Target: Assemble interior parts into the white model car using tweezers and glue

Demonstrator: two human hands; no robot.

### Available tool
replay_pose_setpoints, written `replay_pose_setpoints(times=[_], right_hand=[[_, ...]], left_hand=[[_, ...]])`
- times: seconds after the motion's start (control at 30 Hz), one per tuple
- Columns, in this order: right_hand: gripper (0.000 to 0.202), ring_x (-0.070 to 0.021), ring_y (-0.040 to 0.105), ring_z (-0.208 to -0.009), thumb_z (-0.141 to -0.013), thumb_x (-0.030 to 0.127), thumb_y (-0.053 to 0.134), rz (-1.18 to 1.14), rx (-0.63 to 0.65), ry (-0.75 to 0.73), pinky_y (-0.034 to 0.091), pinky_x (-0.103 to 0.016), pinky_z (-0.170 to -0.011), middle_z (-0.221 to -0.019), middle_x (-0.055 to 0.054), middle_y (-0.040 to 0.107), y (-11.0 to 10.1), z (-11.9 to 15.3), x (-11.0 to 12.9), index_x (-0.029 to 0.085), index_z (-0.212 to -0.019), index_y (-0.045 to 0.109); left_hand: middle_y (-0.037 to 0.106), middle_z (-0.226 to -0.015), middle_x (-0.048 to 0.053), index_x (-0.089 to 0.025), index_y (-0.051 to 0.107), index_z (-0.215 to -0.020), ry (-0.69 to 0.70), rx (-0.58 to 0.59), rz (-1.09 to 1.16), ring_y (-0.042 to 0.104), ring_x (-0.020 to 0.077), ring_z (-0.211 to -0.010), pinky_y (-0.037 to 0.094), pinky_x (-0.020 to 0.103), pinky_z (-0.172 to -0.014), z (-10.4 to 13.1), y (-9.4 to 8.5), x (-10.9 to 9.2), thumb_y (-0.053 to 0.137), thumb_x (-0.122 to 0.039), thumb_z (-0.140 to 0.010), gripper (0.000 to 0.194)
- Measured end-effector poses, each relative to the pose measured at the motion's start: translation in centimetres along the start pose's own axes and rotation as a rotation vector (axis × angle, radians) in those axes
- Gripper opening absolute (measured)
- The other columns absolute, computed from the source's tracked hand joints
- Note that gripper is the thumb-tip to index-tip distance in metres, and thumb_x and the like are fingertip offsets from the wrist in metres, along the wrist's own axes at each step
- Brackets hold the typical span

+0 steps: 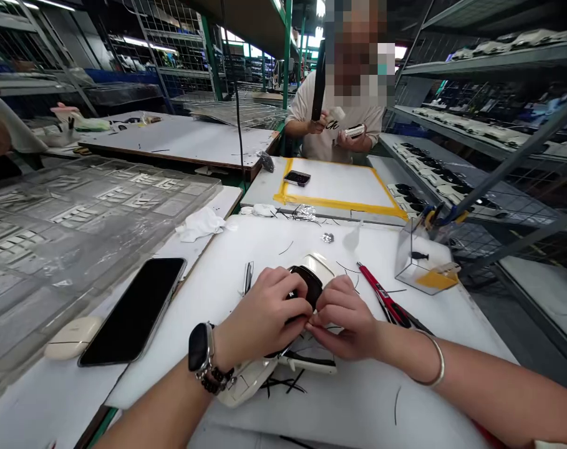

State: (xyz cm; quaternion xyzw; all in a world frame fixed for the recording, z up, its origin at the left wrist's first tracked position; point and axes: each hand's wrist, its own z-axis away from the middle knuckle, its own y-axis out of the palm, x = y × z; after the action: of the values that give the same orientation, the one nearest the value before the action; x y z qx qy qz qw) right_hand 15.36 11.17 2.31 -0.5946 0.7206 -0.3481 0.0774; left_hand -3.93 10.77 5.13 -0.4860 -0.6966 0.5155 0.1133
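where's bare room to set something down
Bare patches: the white worktop between the black smartphone and left forearm; another between the clear box and right forearm; the yellow-taped sheet right of the dark phone. Crowded: around left hand and right hand, with the white model car, black strips and red utility knife.

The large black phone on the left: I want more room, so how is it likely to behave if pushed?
The phone looks like a stiff slab lying flat, so it would likely slide rather than roll or tip. Its glossy face suggests a slippery grip. Pushed left, it would probably nudge the cream case close beside it.
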Motion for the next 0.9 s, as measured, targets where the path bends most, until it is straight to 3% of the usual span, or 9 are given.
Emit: replay_pose_setpoints(times=[0.13, 0.27, 0.33, 0.4, 0.5, 0.6, 0.7, 0.8, 0.9], right_hand=[[0.011, -0.0149, 0.048, -0.067, -0.084, 0.020, 0.057, -0.031, 0.128, 0.057, 0.034, -0.034, -0.065, -0.070, 0.000, 0.057, -1.0, -0.9, 0.4, 0.020, -0.074, 0.052], [0.005, -0.0160, 0.052, -0.074, -0.085, 0.022, 0.058, -0.043, 0.222, 0.138, 0.038, -0.034, -0.070, -0.080, -0.002, 0.060, -4.1, -2.1, 0.1, 0.021, -0.089, 0.056], [0.019, -0.0161, 0.053, -0.076, -0.080, 0.027, 0.065, -0.023, 0.031, 0.435, 0.041, -0.033, -0.070, -0.085, -0.002, 0.058, -5.7, -2.0, -1.1, 0.023, -0.095, 0.053], [0.037, -0.0169, 0.053, -0.078, -0.070, 0.035, 0.074, 0.027, -0.302, 0.871, 0.044, -0.032, -0.068, -0.093, -0.002, 0.056, -6.6, -1.3, -3.2, 0.024, -0.096, 0.049], [0.043, -0.0187, 0.055, -0.079, -0.067, 0.038, 0.077, 0.082, -0.443, 1.152, 0.046, -0.032, -0.064, -0.094, -0.004, 0.054, -6.3, 0.0, -7.1, 0.022, -0.095, 0.048], [0.029, -0.0156, 0.055, -0.078, -0.081, 0.036, 0.067, 0.068, -0.449, 1.257, 0.049, -0.031, -0.068, -0.095, -0.004, 0.055, -4.8, 0.6, -10.2, 0.017, -0.098, 0.054], [0.023, -0.0140, 0.056, -0.079, -0.092, 0.035, 0.055, 0.007, -0.484, 1.291, 0.050, -0.031, -0.070, -0.096, -0.004, 0.057, -3.7, 0.3, -11.6, 0.014, -0.100, 0.057], [0.020, -0.0147, 0.057, -0.081, -0.088, 0.033, 0.060, -0.075, -0.553, 1.251, 0.050, -0.031, -0.072, -0.093, -0.003, 0.058, -3.7, -0.3, -11.2, 0.014, -0.090, 0.056], [0.029, -0.0175, 0.057, -0.088, -0.072, 0.027, 0.072, -0.216, -0.617, 1.144, 0.048, -0.031, -0.075, -0.089, -0.001, 0.058, -4.6, -0.8, -9.0, 0.019, -0.076, 0.044]], left_hand=[[0.058, -0.091, 0.004, -0.019, 0.062, -0.076, 0.001, 0.027, 0.051, 0.046, 0.0183, -0.087, 0.038, 0.036, -0.079, 0.0, 0.0, 0.2, 0.053, -0.016, -0.086, 0.014], [0.057, -0.093, 0.004, -0.019, 0.063, -0.078, -0.012, 0.069, 0.089, 0.045, 0.0186, -0.088, 0.038, 0.036, -0.080, -0.1, -0.2, 0.3, 0.054, -0.016, -0.085, 0.012], [0.057, -0.095, 0.004, -0.020, 0.064, -0.079, -0.014, 0.083, 0.099, 0.045, 0.0190, -0.089, 0.038, 0.036, -0.081, -0.1, -0.3, 0.3, 0.054, -0.015, -0.084, 0.012], [0.057, -0.095, 0.003, -0.020, 0.064, -0.079, -0.005, 0.093, 0.104, 0.045, 0.0192, -0.090, 0.038, 0.036, -0.082, 0.0, -0.3, 0.3, 0.054, -0.015, -0.084, 0.012], [0.057, -0.095, 0.003, -0.021, 0.064, -0.078, 0.006, 0.103, 0.120, 0.045, 0.0189, -0.090, 0.038, 0.036, -0.083, 0.0, -0.3, 0.3, 0.055, -0.014, -0.083, 0.011], [0.056, -0.095, 0.002, -0.020, 0.063, -0.077, -0.013, 0.109, 0.153, 0.046, 0.0183, -0.091, 0.038, 0.035, -0.085, 0.1, -0.4, 0.4, 0.058, -0.014, -0.082, 0.009], [0.055, -0.095, 0.002, -0.021, 0.064, -0.078, -0.048, 0.114, 0.197, 0.045, 0.0179, -0.093, 0.038, 0.034, -0.088, 0.1, -0.5, 0.6, 0.060, -0.013, -0.080, 0.009], [0.055, -0.096, 0.001, -0.021, 0.064, -0.078, -0.111, 0.091, 0.233, 0.046, 0.0182, -0.096, 0.037, 0.036, -0.092, 0.0, -0.6, 0.7, 0.060, -0.014, -0.079, 0.008], [0.056, -0.096, 0.001, -0.022, 0.063, -0.077, -0.198, 0.060, 0.244, 0.047, 0.0198, -0.097, 0.036, 0.039, -0.093, -0.1, -0.4, 0.9, 0.061, -0.020, -0.080, 0.005]])
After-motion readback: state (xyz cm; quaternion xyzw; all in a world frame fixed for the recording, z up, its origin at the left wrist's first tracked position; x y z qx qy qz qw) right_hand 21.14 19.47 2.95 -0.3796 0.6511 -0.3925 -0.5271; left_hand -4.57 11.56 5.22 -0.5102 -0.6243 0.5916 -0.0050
